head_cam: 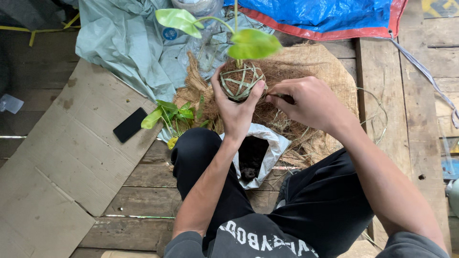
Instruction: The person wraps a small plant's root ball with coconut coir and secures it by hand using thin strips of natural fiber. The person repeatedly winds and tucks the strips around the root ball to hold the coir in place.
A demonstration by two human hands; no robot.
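Between both hands, round fibre ball (240, 81) criss-crossed with pale strips, leafy-topped.

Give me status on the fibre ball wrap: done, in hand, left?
Done: the plant sits in a fibre ball already crossed by several pale strips. In hand: the left hand cups the ball while the right hand pinches a strand beside it. Left: no knot shows; loose fibre, an open soil bag and another small plant lie below.
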